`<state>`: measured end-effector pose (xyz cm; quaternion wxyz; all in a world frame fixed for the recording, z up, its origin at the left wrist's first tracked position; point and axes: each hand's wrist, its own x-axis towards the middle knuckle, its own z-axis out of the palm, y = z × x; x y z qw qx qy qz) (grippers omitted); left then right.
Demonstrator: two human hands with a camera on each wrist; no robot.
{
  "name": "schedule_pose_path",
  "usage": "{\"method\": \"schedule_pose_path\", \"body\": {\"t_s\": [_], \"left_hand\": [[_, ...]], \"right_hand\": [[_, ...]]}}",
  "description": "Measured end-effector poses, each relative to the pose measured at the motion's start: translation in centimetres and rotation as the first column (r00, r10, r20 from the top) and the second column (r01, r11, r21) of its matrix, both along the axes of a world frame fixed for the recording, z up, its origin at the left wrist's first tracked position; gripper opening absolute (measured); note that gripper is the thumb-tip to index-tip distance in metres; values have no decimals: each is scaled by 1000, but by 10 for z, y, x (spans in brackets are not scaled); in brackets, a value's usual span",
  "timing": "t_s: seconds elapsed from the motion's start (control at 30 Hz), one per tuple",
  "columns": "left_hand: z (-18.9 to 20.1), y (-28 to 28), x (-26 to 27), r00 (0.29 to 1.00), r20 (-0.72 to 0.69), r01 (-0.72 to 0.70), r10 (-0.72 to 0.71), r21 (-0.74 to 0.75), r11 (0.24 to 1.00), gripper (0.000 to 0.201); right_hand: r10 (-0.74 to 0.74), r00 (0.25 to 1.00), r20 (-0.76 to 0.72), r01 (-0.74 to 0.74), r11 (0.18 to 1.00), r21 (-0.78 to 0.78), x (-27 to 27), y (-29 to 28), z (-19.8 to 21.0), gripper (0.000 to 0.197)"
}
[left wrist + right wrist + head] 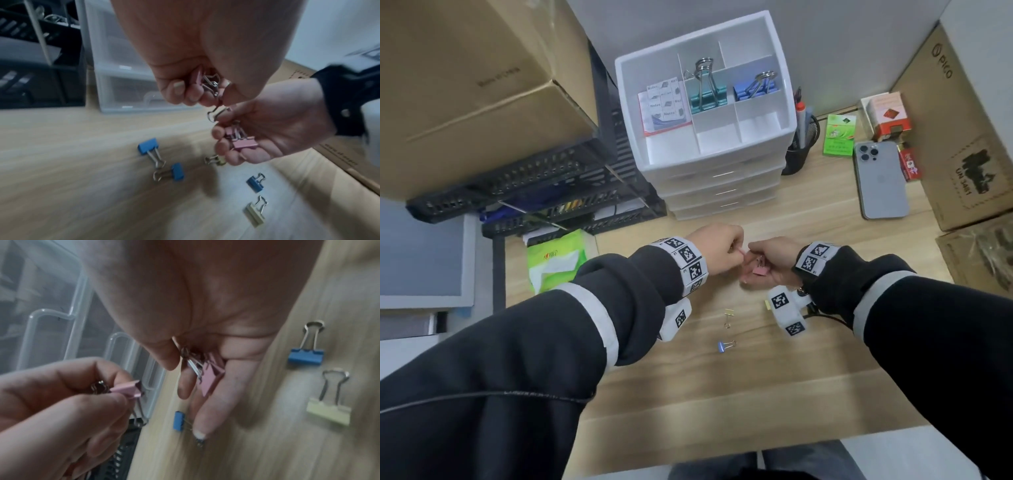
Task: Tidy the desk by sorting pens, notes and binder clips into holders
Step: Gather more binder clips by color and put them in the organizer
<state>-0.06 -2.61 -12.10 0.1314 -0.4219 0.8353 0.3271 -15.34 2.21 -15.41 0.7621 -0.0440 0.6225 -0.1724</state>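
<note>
Left hand [185, 48] fingers pinch 1 pink clip [127, 390]; right hand [273, 129] fingers cup pink clips [243, 143].

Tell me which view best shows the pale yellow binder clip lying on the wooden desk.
Right wrist: the pale yellow binder clip lies large and unobstructed, wire handles visible. Left wrist shows it smaller, near the bottom edge. Head view shows it only tiny.

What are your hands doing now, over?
Left hand pinches a pink clip. Right hand cups more pink clips. Blue clips and yellow clips wait on desk. Nothing blocking.
</note>
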Motion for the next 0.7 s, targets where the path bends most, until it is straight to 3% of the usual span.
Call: {"method": "schedule_pose_path", "body": {"t_s": [0.13, 0.2, 0.43, 0.6, 0.7], "left_hand": [[19, 3, -8, 998, -15, 57, -58, -9, 998, 8], [30, 8, -11, 998, -28, 62, -62, -5, 998, 10], [69, 14, -13, 999, -36, 38, -38, -4, 999, 45], [91, 10, -10, 988, -152, -42, 27, -93, 995, 44], [105, 3, -7, 979, -198, -88, 50, -187, 978, 33]], "right_hand": [[6, 993, 117, 5, 995, -96, 8, -4, 15, 15], [4, 994, 112, 11, 991, -133, 10, -6, 20, 22], [-89, 984, 155, 115, 978, -173, 8, -4, 50, 28], [-194, 965, 174, 219, 966, -138, 8, -7, 61, 34], [-45, 977, 209, 78, 986, -148, 6, -11, 65, 43]]}}
